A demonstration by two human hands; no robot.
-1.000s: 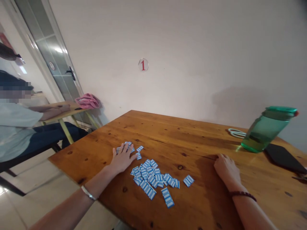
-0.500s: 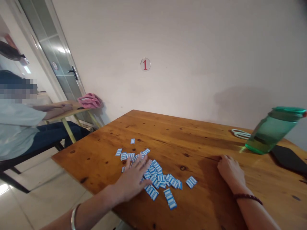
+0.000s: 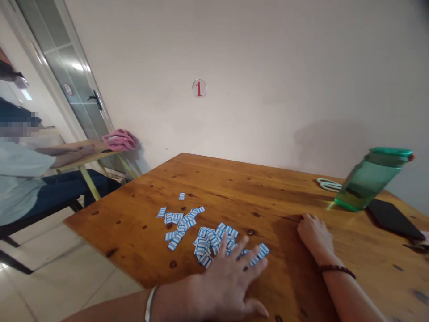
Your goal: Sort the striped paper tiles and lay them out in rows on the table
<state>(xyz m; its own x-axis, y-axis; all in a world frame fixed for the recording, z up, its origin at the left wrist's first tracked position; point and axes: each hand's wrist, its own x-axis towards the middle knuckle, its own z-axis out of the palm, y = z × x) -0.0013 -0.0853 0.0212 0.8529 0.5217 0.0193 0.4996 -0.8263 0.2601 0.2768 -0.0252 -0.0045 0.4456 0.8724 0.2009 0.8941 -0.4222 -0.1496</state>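
Note:
Small blue-and-white striped paper pieces [image 3: 204,241] lie in a loose, overlapping heap on the wooden table. My left hand [image 3: 231,277] is spread open palm down over the near right side of this heap, its fingertips touching or just above the pieces and covering some of them. Farther left lies a second cluster of the same pieces [image 3: 182,226], with a single piece [image 3: 181,196] apart behind it. To the right, my right hand [image 3: 315,235] rests on the tabletop with its fingers curled under and no object visible in it.
A green water bottle [image 3: 372,179] stands at the right, beside a coiled white cable [image 3: 328,184] and a dark flat object [image 3: 393,218]. At the left, a person [image 3: 23,174] sits at another table with a pink cloth [image 3: 120,140]. A wall [image 3: 251,89] borders the table's far side.
My left hand has moved right and toward me across the pieces. The heap is now split into two groups, with the left cluster uncovered. My right hand stays resting; the view has shifted slightly.

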